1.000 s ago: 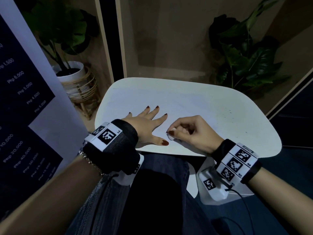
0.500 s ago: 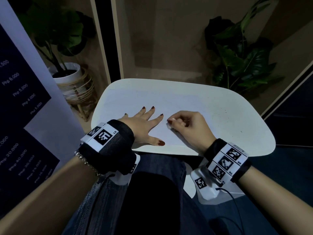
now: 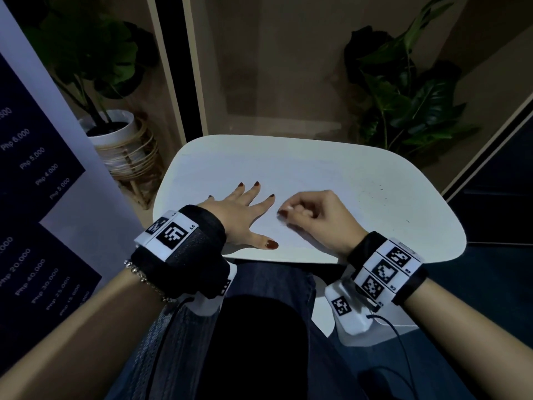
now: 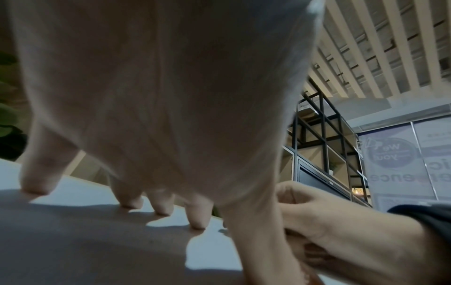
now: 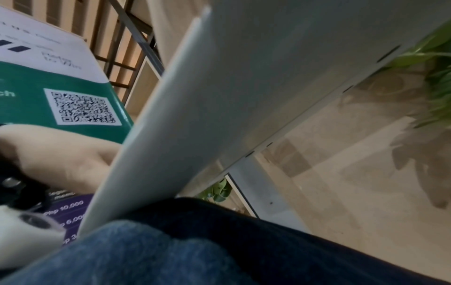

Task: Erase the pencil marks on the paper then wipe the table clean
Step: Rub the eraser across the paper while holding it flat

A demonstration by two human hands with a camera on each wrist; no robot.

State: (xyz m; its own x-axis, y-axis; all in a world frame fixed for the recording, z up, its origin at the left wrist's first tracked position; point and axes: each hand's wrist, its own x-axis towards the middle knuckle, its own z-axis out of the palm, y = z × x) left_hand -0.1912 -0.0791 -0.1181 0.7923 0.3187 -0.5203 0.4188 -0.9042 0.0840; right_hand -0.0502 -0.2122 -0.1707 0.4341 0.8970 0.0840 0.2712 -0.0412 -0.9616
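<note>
Head view. Table: white, rounded top. Paper: white sheet lying flat on it, near the front edge; pencil marks too faint to make out. Left hand: fingers spread, palm down on the paper, pinning it. Right hand: fingers curled, tips pinching a small pale object, probably the eraser, against the sheet just beside the left forefinger. Dark specks lie on the bare table to the right.

Left wrist view. Left fingertips press the surface; right hand close alongside. Eraser hidden.

Right wrist view. Shows only the table's underside and a denim knee; the right hand's grip cannot be told here.

Handling note, as a judgement: rub in short strokes away from the pinning hand, light pressure, so the sheet neither creases nor slides.
</note>
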